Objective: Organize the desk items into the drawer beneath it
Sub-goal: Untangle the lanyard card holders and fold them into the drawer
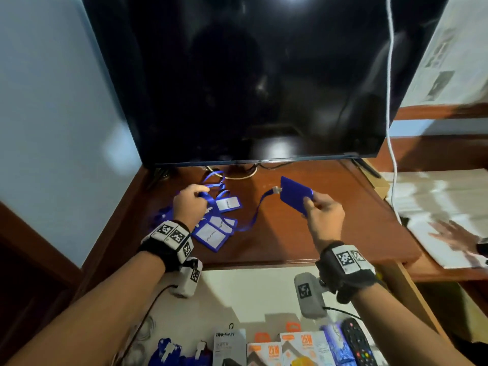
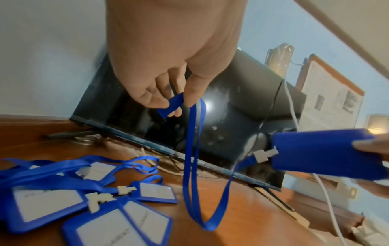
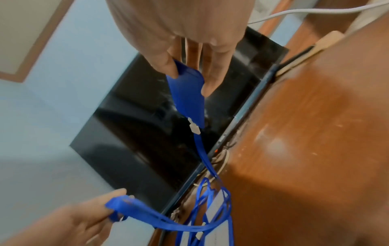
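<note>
My right hand [image 1: 320, 207] pinches a blue badge holder [image 1: 295, 194] by its lower edge and holds it above the wooden desk [image 1: 330, 228]. A blue lanyard [image 2: 192, 166] runs from its white clip [image 2: 264, 154] in a loop to my left hand [image 1: 188, 203], which pinches the strap's far end [image 2: 171, 104]. In the right wrist view the badge holder [image 3: 188, 98] hangs between thumb and fingers, and the left hand [image 3: 84, 219] grips the strap. Several more blue badge holders [image 1: 215, 229] with tangled lanyards lie on the desk under my left wrist.
A black TV screen [image 1: 250, 75] stands at the back of the desk, a white cable [image 1: 390, 101] hanging at its right. The open drawer [image 1: 250, 291] below holds blue badges, charger boxes [image 1: 287, 348] and a remote [image 1: 359, 342]. Papers [image 1: 435, 207] and another person's hand [image 1: 454, 237] are at right.
</note>
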